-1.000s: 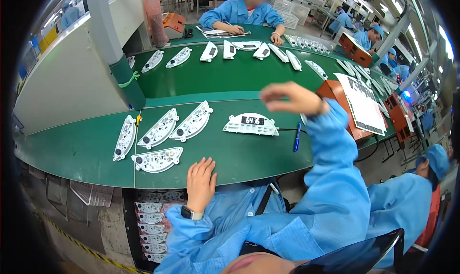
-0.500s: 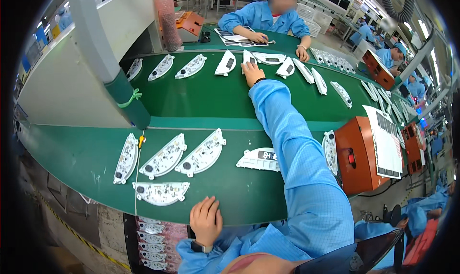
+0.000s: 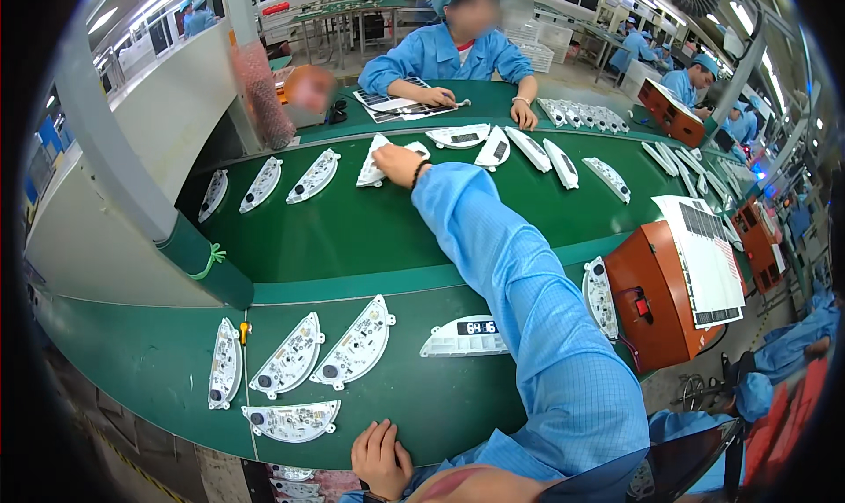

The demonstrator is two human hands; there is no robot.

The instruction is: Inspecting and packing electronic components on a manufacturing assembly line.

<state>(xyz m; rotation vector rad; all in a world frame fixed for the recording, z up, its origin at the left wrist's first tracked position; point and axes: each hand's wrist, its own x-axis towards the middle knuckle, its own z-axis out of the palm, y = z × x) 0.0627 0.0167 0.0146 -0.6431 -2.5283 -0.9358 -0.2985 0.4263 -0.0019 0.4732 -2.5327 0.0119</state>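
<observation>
My right arm stretches across the bench to the green belt. There my right hand (image 3: 400,164) has its fingers closed at the edge of a white half-moon circuit board (image 3: 373,158); the fingertips are partly hidden. A second white board shows partly behind that hand. My left hand (image 3: 381,455) lies at the bench's near edge with fingers extended, holding nothing. Left of it lies a half-moon circuit board (image 3: 293,421), and beyond are more boards, such as a large one (image 3: 354,343). A white board with a lit display (image 3: 466,337) lies partly behind my right sleeve.
Several white boards, including one (image 3: 313,176), line the belt (image 3: 352,239). An orange box (image 3: 664,301) with a printed sheet (image 3: 701,257) stands at right. A grey post (image 3: 119,116) rises at left. Across the belt, a co-worker (image 3: 453,54) rests hands on papers.
My right hand has moved left along the belt from one white board to the neighbouring one. My left hand stays on the bench edge. The whole view has shifted slightly.
</observation>
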